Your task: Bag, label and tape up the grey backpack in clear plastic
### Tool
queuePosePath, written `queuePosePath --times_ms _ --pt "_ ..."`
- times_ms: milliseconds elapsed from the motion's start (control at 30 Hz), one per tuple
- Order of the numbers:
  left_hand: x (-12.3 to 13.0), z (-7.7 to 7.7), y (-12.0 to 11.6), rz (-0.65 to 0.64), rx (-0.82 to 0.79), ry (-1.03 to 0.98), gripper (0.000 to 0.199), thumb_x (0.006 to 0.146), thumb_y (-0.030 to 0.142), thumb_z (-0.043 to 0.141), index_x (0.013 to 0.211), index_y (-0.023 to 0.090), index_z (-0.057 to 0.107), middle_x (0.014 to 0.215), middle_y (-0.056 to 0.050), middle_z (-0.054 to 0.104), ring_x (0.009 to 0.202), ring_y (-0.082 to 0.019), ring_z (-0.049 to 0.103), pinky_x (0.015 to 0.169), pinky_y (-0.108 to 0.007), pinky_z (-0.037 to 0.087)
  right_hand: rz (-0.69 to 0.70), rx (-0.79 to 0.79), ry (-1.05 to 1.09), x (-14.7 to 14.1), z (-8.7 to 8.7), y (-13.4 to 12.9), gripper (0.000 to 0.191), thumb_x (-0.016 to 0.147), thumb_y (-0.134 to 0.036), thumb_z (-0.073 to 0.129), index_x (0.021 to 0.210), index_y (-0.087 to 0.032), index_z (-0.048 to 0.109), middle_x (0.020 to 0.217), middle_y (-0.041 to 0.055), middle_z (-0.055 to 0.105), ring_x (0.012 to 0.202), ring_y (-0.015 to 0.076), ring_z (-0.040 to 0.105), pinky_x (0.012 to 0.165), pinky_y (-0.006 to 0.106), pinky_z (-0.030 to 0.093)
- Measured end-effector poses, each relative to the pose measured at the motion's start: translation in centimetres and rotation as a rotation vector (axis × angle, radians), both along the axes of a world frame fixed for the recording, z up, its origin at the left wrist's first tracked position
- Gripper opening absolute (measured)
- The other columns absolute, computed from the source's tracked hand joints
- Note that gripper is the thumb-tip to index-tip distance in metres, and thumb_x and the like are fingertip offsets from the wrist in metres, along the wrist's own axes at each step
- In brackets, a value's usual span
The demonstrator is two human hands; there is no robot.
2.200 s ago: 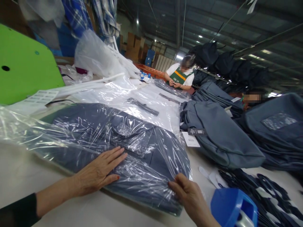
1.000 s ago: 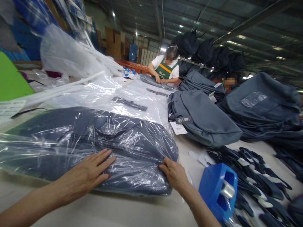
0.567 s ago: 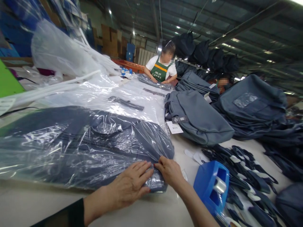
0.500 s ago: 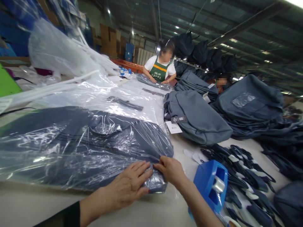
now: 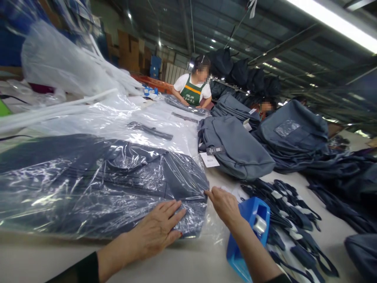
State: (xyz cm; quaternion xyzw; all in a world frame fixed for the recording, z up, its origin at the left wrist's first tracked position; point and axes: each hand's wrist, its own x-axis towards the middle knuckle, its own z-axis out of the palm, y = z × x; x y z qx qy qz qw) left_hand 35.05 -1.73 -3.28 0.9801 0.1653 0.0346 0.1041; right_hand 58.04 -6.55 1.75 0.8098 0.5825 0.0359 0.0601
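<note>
A dark blue-grey bag lies flat on the table inside a clear plastic bag. My left hand rests flat on its near right part, fingers stretched out over the film. At the right edge of the packed bag, my right hand has its fingers closed in a pinch on the plastic's edge. A loose flap of clear film spreads on the table below that hand. The right forearm partly covers a blue tape dispenser with a roll of clear tape.
Grey backpacks with tags lie beyond my right hand. Dark straps are heaped at the right. Clear plastic bags cover the table's far left. A co-worker in a green apron stands across the table.
My right hand has moved slightly right and up, from on top of the packed bag to its edge. The left hand stays flat on the film. The view has shifted a little.
</note>
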Motion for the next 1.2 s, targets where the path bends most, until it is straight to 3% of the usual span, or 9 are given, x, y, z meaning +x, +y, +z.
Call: queuePosePath --times_ms 100,200,267,433,633,833,933,1067,1200 --pt "0.0 -0.3 0.1 -0.012 0.039 -0.014 0.051 0.099 0.04 0.035 0.143 0.015 0.038 0.147 -0.018 0.037 0.134 -0.033 0.038 0.105 -0.049 0.038 -0.086 0.103 0.001 1.5 2.0 -2.8 0.032 0.098 -0.04 0.039 0.086 -0.019 0.059 0.091 0.0064 0.065 0.087 0.0223 0.064 0.07 0.03 0.039" --pt "-0.1 -1.0 0.3 -0.023 0.078 -0.046 0.051 0.099 0.042 0.033 0.143 0.017 0.039 0.146 -0.016 0.039 0.132 -0.032 0.041 0.103 -0.047 0.04 -0.259 0.362 0.162 3.4 2.7 -8.0 0.036 0.093 -0.05 0.037 0.083 -0.022 0.059 0.086 0.0044 0.062 0.079 0.0217 0.061 0.071 0.032 0.04" --pt "0.0 -1.6 0.4 -0.024 0.099 -0.074 0.05 0.099 0.044 0.031 0.142 0.019 0.04 0.146 -0.015 0.04 0.131 -0.031 0.043 0.103 -0.045 0.04 -0.391 0.511 0.322 4.2 2.0 -12.1 0.046 0.085 -0.063 0.037 0.079 -0.023 0.059 0.083 0.006 0.061 0.077 0.0236 0.059 0.072 0.035 0.041" --pt "0.1 -2.7 0.8 -0.024 0.114 -0.113 0.052 0.099 0.048 0.027 0.142 0.022 0.042 0.145 -0.012 0.043 0.13 -0.029 0.045 0.103 -0.044 0.04 -0.604 0.526 0.546 3.4 -1.5 -18.6 0.053 0.08 -0.069 0.036 0.068 -0.024 0.061 0.074 0.0073 0.063 0.079 0.0257 0.059 0.074 0.036 0.044" --pt "0.2 -2.1 0.8 -0.016 0.072 -0.02 0.056 0.099 0.05 0.023 0.143 0.021 0.039 0.148 -0.012 0.037 0.134 -0.03 0.039 0.105 -0.046 0.038 -0.829 0.715 0.906 2.0 -2.7 -17.4 0.048 0.062 -0.065 0.054 0.075 -0.021 0.069 0.088 0.0086 0.069 0.09 0.0276 0.059 0.078 0.036 0.046" --pt "0.0 -2.4 0.7 0.003 0.023 -0.021 0.055 0.099 0.052 0.022 0.145 0.024 0.035 0.15 -0.01 0.032 0.137 -0.03 0.034 0.108 -0.049 0.034 -0.928 0.819 1.05 3.0 -3.1 -15.4 0.043 0.045 -0.058 0.063 0.066 -0.021 0.068 0.078 0.0081 0.069 0.076 0.0245 0.062 0.058 0.031 0.047" --pt "0.1 -2.5 0.8 0.004 0.024 -0.032 0.054 0.099 0.051 0.024 0.144 0.024 0.036 0.15 -0.011 0.034 0.136 -0.03 0.035 0.108 -0.047 0.033 -0.892 0.894 1.03 3.3 -3.5 -15.6 0.044 0.046 -0.056 0.064 0.07 -0.019 0.068 0.082 0.009 0.07 0.077 0.0246 0.064 0.059 0.032 0.05" --pt "0.2 -2.7 0.9 0.006 0.022 -0.059 0.055 0.098 0.051 0.025 0.143 0.022 0.039 0.148 -0.012 0.037 0.134 -0.03 0.038 0.107 -0.046 0.033 -0.767 0.966 0.859 1.8 -4.0 -18.3 0.036 0.06 -0.058 0.062 0.07 -0.024 0.069 0.097 0.0075 0.069 0.1 0.0284 0.062 0.072 0.033 0.054" --pt "0.2 -3.8 1.1 -0.009 0.072 -0.205 0.053 0.098 0.051 0.027 0.141 0.025 0.044 0.144 -0.009 0.044 0.129 -0.028 0.045 0.106 -0.041 0.033 -0.555 0.797 0.647 -1.2 -5.6 -21.0 0.021 0.072 -0.052 0.06 0.072 -0.033 0.071 0.085 0.0024 0.071 0.097 0.0327 0.065 0.068 0.038 0.057"
